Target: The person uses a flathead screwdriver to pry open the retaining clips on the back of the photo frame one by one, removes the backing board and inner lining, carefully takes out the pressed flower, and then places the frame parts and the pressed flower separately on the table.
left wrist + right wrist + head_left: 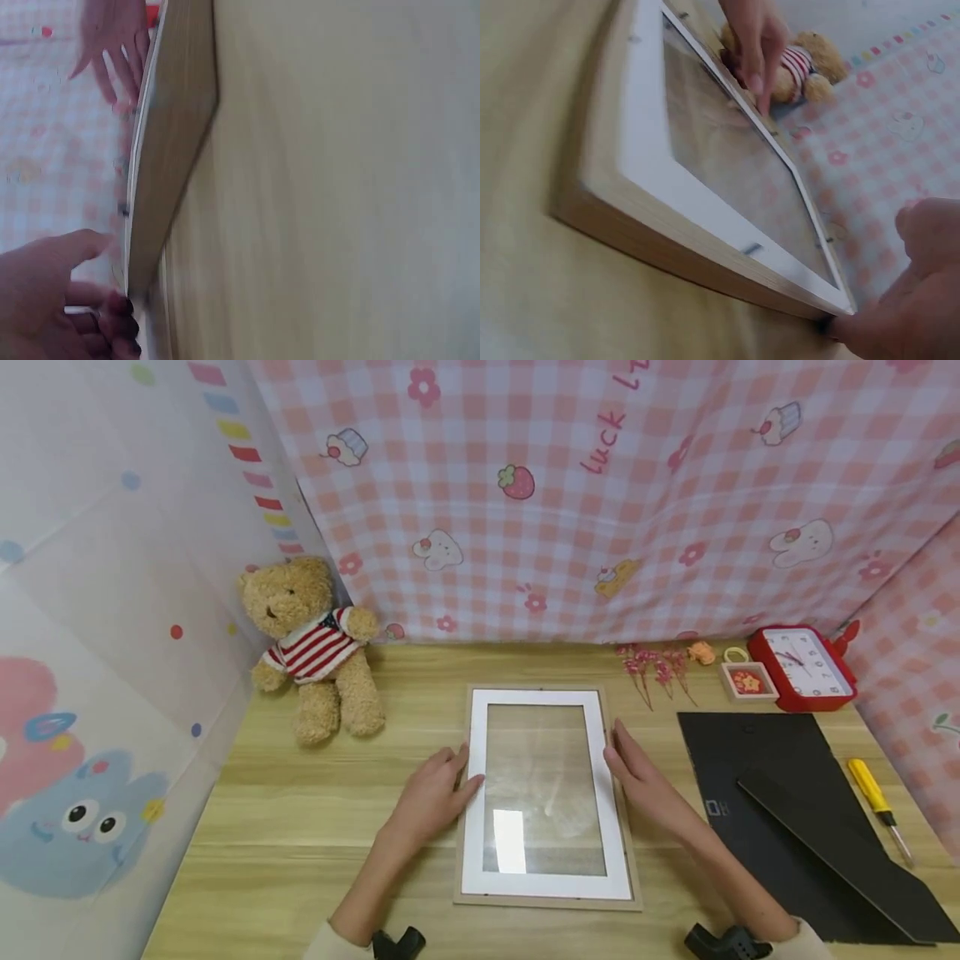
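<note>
A picture frame (459,860) with a light wood rim lies on the table, a white mat (474,827) and a clear pane (540,777) inside it. My left hand (433,797) is at its left side, fingertips against the outer edge. The left thumb (86,244) reaches over the mat, apart from the curled fingers in the left wrist view. Along the right side is my right hand (648,785), its fingers straight and close to the edge, the thumb near the mat. Whether the right fingertips press on the rim is hard to see.
A black backing board (720,752) with a stand leg lies at right, beside a yellow screwdriver (873,789). Behind are a red clock (806,664), a small box (748,682) and pink dried flowers (645,664). A teddy bear (318,652) sits at back left.
</note>
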`<state>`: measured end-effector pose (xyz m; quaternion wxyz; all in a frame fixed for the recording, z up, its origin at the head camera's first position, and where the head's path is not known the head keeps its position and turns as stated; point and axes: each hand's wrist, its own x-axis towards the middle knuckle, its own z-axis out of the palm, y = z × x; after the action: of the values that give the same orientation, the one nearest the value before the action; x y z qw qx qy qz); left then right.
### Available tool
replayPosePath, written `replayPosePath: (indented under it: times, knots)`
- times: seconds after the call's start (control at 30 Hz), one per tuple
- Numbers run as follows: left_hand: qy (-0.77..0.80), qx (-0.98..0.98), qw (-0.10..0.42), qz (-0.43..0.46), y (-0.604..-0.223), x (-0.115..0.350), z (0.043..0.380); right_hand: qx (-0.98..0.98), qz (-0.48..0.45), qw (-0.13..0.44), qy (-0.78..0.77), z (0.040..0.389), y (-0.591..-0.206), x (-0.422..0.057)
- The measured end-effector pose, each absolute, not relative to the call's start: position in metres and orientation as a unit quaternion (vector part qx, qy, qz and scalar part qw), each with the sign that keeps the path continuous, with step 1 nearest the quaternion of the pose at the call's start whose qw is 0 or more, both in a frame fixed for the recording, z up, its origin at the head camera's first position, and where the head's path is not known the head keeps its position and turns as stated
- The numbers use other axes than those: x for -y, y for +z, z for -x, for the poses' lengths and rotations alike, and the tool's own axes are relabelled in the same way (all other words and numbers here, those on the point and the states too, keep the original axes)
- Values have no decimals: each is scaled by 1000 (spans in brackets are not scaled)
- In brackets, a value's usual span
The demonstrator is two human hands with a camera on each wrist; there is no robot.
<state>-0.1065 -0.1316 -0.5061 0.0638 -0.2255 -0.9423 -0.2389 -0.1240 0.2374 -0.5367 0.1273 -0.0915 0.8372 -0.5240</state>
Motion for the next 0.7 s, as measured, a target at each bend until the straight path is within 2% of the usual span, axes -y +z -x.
replayPosePath:
  times: [0.07, 0.27, 0.5, 0.7]
  knots:
    - [-206, 952, 73, 215, -505, 125, 105, -834, 87, 112, -533, 121, -550, -235]
    - [-139, 977, 37, 155, -488, 111, 99, -828, 49, 81, -553, 108, -549, -214]
    - [-127, 983, 26, 130, -484, 113, 99, -821, 47, 89, -561, 109, -546, -206]
    - [-115, 986, 11, 117, -480, 116, 100, -811, 50, 100, -574, 117, -560, -205]
